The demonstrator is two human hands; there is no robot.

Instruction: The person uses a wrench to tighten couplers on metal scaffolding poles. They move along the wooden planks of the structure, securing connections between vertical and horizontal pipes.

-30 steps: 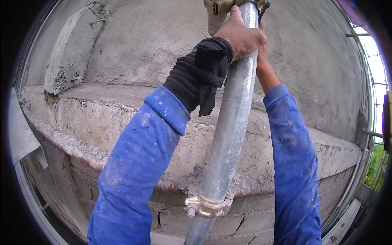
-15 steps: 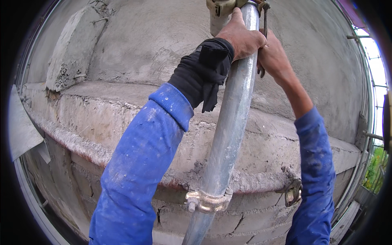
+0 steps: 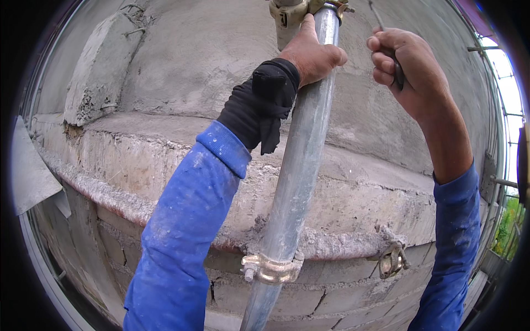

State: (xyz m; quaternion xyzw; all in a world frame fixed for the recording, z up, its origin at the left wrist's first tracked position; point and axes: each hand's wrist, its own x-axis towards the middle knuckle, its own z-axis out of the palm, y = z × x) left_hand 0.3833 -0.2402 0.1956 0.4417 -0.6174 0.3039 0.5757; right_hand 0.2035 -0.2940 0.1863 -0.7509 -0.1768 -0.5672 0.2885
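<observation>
Gripping a slim metal tool point(image 3: 398, 76) in the tightly curled right hand point(image 3: 417, 69), now swung well clear of the galvanized pole point(image 3: 298, 154) instead of tucked beside it. Probably means being off the upper clamp point(image 3: 333, 7) for now. Got the left hand point(image 3: 314, 58) closed round the pole just below, seemingly steadying it solo. Can spot a lower clamp point(image 3: 273, 270) further down, past the concrete ledge point(image 3: 364, 204).

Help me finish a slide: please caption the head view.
Left hand on a metal pipe, right hand gripping a slim tool, before a grey wall.
</observation>
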